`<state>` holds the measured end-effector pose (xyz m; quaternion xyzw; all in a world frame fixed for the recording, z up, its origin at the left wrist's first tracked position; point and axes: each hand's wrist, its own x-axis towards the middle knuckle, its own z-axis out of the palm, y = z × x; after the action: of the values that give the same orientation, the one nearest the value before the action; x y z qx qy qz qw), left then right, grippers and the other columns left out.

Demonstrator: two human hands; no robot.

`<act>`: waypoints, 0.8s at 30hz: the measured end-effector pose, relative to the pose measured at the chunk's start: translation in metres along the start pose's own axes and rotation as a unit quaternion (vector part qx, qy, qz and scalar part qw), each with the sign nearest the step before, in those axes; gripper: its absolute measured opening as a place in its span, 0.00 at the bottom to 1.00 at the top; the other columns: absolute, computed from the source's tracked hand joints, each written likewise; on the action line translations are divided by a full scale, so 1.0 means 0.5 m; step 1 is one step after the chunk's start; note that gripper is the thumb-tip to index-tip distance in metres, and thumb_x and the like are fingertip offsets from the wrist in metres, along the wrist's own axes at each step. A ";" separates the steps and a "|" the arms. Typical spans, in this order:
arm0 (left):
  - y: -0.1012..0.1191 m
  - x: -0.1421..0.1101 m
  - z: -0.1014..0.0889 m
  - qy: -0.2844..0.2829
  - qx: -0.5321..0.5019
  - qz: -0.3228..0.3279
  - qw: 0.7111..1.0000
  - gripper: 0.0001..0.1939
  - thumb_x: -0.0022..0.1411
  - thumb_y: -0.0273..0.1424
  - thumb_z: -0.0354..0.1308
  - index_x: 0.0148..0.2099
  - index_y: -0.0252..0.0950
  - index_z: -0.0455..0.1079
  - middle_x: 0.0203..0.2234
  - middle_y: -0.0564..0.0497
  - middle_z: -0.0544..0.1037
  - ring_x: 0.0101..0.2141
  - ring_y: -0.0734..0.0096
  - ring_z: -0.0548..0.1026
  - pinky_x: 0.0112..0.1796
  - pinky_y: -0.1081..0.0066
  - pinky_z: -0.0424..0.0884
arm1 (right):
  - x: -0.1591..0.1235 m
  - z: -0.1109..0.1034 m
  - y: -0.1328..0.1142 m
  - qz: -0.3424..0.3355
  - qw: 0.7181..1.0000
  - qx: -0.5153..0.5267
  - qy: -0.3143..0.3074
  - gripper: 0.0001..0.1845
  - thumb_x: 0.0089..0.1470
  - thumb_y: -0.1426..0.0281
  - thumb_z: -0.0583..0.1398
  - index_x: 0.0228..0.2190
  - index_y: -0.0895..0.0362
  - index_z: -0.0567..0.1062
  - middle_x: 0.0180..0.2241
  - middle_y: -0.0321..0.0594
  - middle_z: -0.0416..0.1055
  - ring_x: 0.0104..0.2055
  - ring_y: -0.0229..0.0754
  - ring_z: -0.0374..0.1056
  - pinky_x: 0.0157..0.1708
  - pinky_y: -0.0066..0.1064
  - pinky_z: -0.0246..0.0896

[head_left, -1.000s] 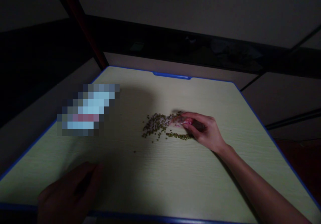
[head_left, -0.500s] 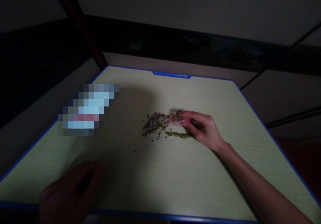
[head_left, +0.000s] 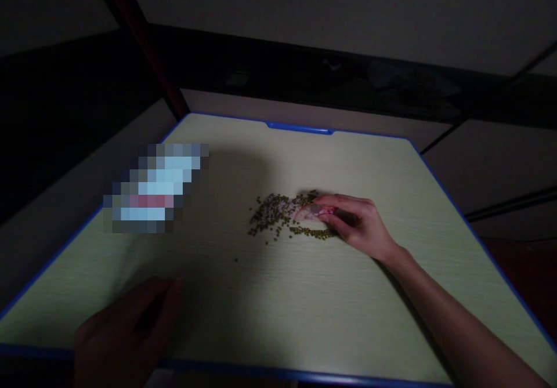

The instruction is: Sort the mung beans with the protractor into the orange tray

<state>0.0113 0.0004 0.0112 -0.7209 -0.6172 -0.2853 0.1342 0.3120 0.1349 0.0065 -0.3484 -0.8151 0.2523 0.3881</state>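
A loose pile of small green beans (head_left: 266,213), mung beans by their look, lies mixed with pale, rice-like grains (head_left: 282,205) on the tabletop (head_left: 278,295). Nearer me runs a short row of green beans (head_left: 311,233). My right hand (head_left: 359,222) pinches a thin, see-through pinkish plastic piece (head_left: 307,211) with a curved edge, low at the right side of the pile. In deep shadow at the front left, my left hand (head_left: 126,330) is closed, thumb and forefinger meeting at the tips. I see nothing between them; its other fingers are hidden.
A lit phone-like screen (head_left: 163,182), blurred into blocks, lies at the table's left. Blue edging (head_left: 300,127) borders the table, with a panelled wall behind. A single bean (head_left: 236,260) lies apart from the pile.
The plastic piece has shifted and tilted slightly in my right hand, showing its curved edge more clearly beside the grains. My left hand keeps its place; the whole view has moved a little.
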 end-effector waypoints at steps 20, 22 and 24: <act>-0.006 -0.011 0.005 -0.006 0.039 0.032 0.999 0.15 0.65 0.38 0.42 0.30 0.38 0.63 0.19 0.58 0.71 0.18 0.80 0.70 0.18 0.83 0.65 | 0.001 0.009 -0.009 0.009 0.999 -0.029 0.009 0.14 0.51 0.76 0.59 0.40 0.54 0.78 0.35 0.40 0.79 0.35 0.43 0.74 0.37 0.37 0.69; -0.008 -0.012 0.004 -0.005 0.038 0.036 0.999 0.16 0.65 0.39 0.42 0.30 0.38 0.63 0.18 0.58 0.71 0.17 0.80 0.70 0.17 0.84 0.64 | 0.001 0.009 -0.007 0.011 0.999 -0.029 0.013 0.15 0.51 0.76 0.59 0.41 0.55 0.78 0.36 0.41 0.79 0.37 0.44 0.74 0.38 0.38 0.69; -0.013 -0.014 0.003 0.006 0.037 0.044 0.998 0.18 0.65 0.39 0.41 0.29 0.37 0.64 0.18 0.56 0.72 0.17 0.80 0.70 0.18 0.85 0.64 | 0.002 0.010 -0.007 0.011 0.999 -0.029 0.014 0.15 0.51 0.76 0.58 0.41 0.55 0.77 0.37 0.41 0.79 0.38 0.44 0.74 0.39 0.38 0.69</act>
<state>0.0050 -0.0031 0.0049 -0.7402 -0.5942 -0.2604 0.1766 0.3062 0.1326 0.0063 -0.3719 -0.8127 0.2275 0.3867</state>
